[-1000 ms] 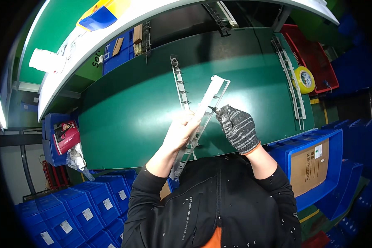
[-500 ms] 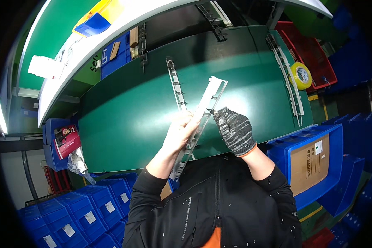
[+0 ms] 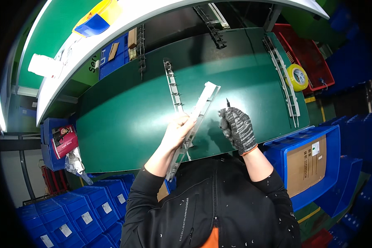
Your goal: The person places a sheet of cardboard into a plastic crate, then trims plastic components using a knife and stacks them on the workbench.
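"Holding a long white plastic frame, what is the left hand up to?"

"It has no glove, and its grip is pinched tight around the middle of the frame. The frame is above the table, on a slant. Its low end is near the black jacket, and its top end points away and a bit right."

"And the right hand?"

"It wears a stripy gray glove. Its grip is closed around a small knife with a dark, pointy tip."

"What just changed?"

"Half a second ago the tip was right by the frame's edge. Now the knife is off to the right, with a gap between, and its tip points away from the body. The frame has turned too, so its gaps are harder to see."

"What does that mean for the job?"

"I think the edge work is on a little break, maybe to check the frame. I can't tell if that edge is done."

"Any more frames?"

"Yes, a thin one lies on the table, behind the left hand."
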Motion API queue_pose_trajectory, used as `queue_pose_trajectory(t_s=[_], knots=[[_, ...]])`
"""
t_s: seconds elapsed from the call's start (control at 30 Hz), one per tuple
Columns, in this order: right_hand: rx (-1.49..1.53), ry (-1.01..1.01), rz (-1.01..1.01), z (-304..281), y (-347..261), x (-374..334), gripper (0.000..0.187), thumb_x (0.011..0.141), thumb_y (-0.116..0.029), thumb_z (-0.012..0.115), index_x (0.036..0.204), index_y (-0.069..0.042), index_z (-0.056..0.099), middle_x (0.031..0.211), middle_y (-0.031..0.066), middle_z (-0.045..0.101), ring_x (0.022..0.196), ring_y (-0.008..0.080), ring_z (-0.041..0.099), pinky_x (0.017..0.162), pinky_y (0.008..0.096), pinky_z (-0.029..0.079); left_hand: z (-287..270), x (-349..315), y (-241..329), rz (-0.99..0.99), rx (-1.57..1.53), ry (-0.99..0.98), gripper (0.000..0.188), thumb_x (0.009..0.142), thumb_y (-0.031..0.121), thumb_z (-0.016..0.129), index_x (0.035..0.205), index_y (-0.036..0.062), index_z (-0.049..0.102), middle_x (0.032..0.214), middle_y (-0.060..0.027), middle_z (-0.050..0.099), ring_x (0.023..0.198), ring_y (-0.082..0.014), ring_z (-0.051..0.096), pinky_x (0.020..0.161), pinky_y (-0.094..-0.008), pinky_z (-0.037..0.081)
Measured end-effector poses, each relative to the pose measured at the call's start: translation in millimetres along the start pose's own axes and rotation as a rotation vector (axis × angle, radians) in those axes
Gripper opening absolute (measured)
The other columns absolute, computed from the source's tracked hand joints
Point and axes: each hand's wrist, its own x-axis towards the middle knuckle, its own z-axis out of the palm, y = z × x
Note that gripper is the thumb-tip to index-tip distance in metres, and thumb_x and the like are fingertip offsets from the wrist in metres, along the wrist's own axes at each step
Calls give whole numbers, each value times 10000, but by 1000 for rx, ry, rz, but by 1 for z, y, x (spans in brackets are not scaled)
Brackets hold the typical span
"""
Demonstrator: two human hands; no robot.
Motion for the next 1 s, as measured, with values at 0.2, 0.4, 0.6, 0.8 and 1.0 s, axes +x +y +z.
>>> queue_pose_trajectory(t_s=[0.2, 0.4, 0.6, 0.8, 1.0], knots=[[-125, 274, -241, 17, -3, 13, 139, 815, -128, 582, 895, -16, 566, 589, 20, 516, 401, 64, 421, 355, 179, 336, 4, 1, 19, -34, -26, -137, 201, 840, 202, 542, 870, 5, 572, 886, -41, 527, 828, -132, 478, 772, -252, 377], [208, 426, -451, -22, -71, 19, 133, 838, -140, 558, 860, -9, 556, 536, -4, 438, 388, 73, 379, 324, 178, 290, -55, -28, -1, -154, -25, -315, 251, 863, 206, 522, 1027, 20, 565, 918, -33, 570, 776, -105, 505, 748, -240, 405], [109, 568, -666, -8, -86, 25, 191, 859, -179, 535, 983, -34, 530, 628, 4, 495, 460, 80, 451, 352, 164, 342, -47, -44, -22, -72, -167, -198, 219, 865, 232, 535, 815, 22, 574, 781, -17, 566, 707, -104, 505, 652, -239, 416], [-1123, 11, -835, 5, 2, -6, 133, 830, -87, 488, 791, -20, 595, 671, 103, 554, 579, 239, 538, 545, 331, 436, -4, -45, -13, -163, -834, -136, 378, 865, 316, 511, 569, 97, 428, 668, -48, 476, 786, -227, 522, 704, -375, 450], [-1253, 2, -803, 3, 10, -15, 164, 842, -141, 516, 826, -19, 624, 613, 106, 540, 528, 241, 530, 504, 338, 417, 15, -43, -10, -276, -1127, -210, 342, 870, 312, 520, 627, 75, 486, 715, -46, 514, 775, -198, 546, 713, -354, 507]])
